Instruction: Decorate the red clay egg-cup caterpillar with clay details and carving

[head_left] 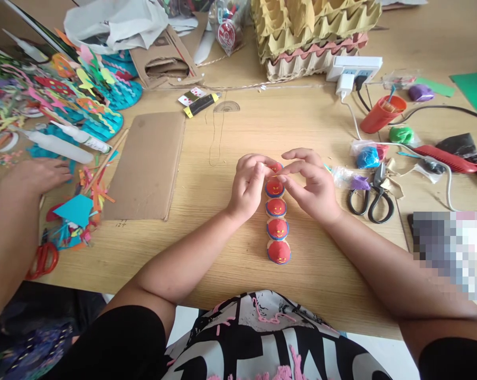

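Note:
A row of several joined red domes (277, 207) with blue rims and yellow smiling faces runs lengthwise across the wooden table in front of my body. Above its far end, my left hand (251, 184) has its thumb and forefinger pinched together. My right hand (311, 184) meets it there, thumb and forefinger close together, its other fingers raised. Whatever lies between the fingertips is too small to make out. The farthest dome is partly hidden by the fingers.
Brown cardboard (145, 166) lies left, near another person's hand (44, 177), glue bottles and paper scraps. Black-handled scissors (371, 203), clay bags and a red cup (383, 115) are right. Egg trays (309, 39) and a power strip (355, 67) stand behind.

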Motion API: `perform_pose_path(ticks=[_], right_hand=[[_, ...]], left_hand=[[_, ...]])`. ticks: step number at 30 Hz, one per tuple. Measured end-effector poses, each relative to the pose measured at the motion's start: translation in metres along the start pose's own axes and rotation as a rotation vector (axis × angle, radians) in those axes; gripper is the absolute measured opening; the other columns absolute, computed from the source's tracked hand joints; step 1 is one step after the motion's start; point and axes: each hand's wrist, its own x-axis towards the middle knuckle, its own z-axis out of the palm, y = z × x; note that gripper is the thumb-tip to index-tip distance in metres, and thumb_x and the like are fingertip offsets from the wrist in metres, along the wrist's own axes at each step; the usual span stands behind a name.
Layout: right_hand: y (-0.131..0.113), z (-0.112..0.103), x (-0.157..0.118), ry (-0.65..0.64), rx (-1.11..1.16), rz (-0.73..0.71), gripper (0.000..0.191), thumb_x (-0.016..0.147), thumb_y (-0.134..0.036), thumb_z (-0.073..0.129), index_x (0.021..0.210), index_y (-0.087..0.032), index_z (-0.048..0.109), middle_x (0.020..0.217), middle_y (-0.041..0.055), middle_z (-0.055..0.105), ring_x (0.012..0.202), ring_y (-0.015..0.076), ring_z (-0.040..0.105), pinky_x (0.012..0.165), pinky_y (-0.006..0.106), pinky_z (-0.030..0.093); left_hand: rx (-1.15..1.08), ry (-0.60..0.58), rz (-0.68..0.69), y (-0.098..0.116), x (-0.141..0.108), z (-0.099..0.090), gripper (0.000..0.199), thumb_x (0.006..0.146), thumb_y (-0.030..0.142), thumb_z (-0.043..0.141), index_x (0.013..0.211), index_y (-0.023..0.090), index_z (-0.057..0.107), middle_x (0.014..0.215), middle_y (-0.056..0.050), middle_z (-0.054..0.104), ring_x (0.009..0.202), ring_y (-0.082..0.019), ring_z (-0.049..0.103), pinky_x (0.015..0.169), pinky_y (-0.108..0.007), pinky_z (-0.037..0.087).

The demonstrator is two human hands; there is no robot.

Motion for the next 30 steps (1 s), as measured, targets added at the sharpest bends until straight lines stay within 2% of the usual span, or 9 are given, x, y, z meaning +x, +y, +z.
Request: perform_pose_path(ticks=[5,10,19,30], right_hand=[[0.0069,0.0002,0.0012,0.090,0.048,0.113,0.024,0.100,-0.050,0.074,0.095,-0.027,0.078,0.124,0.0092,0.073,0.125,0.0280,0.070,0.115,0.054,0.055],[0.0106,0.0013,0.0015,0.101,0.077,0.102,0.030,0.100,-0.055,0.074,0.092,-0.026,0.076,0.123,0.0094,0.073,0.123,0.0279,0.071,0.113,0.054,0.056],[0.0068,-0.0003,0.0017,0.074,0.062,0.109,0.036,0.102,-0.058,0.071,0.086,-0.025,0.074,0.123,0.0099,0.075,0.123,0.0276,0.071,0.113,0.054,0.056],[0.0025,-0.0005,0.0009,0.038,0.060,0.101,0.036,0.102,-0.057,0.070,0.084,-0.025,0.076,0.122,0.0096,0.074,0.121,0.0279,0.072,0.111,0.054,0.057]], left_hand=[[0.018,0.074,0.020,-0.0025,-0.0003,-0.0014,0.042,0.110,0.061,0.052,0.100,0.027,0.074,0.113,-0.007,0.075,0.124,-0.024,0.067,0.117,-0.044,0.050],[0.092,0.063,0.135,-0.0038,0.0002,-0.0020,0.029,0.104,0.056,0.066,0.107,0.028,0.072,0.116,-0.006,0.074,0.123,-0.024,0.067,0.117,-0.046,0.050],[0.143,0.013,0.146,-0.0087,-0.0003,-0.0012,0.028,0.103,0.056,0.068,0.108,0.029,0.076,0.116,-0.006,0.074,0.125,-0.025,0.065,0.126,-0.050,0.045],[0.152,0.008,0.156,-0.0103,0.0004,-0.0020,0.029,0.103,0.056,0.068,0.101,0.029,0.078,0.112,-0.005,0.074,0.123,-0.023,0.065,0.128,-0.051,0.045]])
